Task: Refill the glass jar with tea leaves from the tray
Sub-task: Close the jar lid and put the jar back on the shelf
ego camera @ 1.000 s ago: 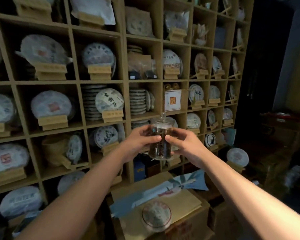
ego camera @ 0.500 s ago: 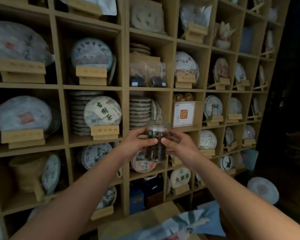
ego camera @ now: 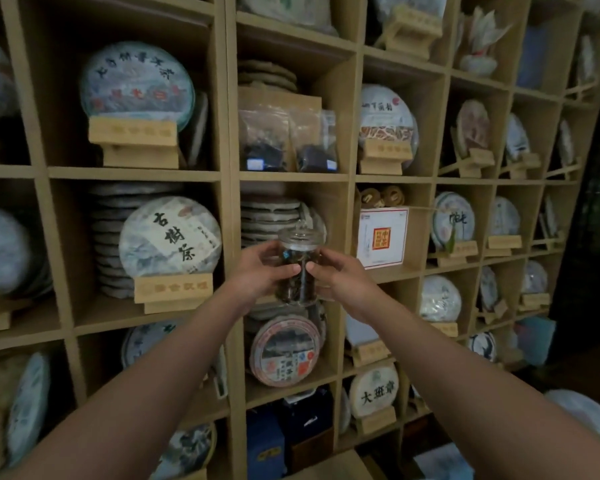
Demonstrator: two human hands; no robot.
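While a paper-wrapped round tea cake (ego camera: 169, 237) leans on its wooden stand at the left, the left hand (ego camera: 262, 271) and right hand (ego camera: 340, 278) hold between them a clear lidded glass jar of dark tea leaves (ego camera: 298, 268), fingers closed around its sides, upright before the tan wooden shelf (ego camera: 227, 174); a white red-sealed box (ego camera: 381, 237) sits just right.

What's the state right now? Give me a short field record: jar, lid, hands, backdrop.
jar: glass jar, upright, dark leaves inside
lid: glass lid, on
left hand: left hand grips the jar's left side
right hand: right hand grips its right side
backdrop: shelf of wrapped tea cakes
tray: not in view
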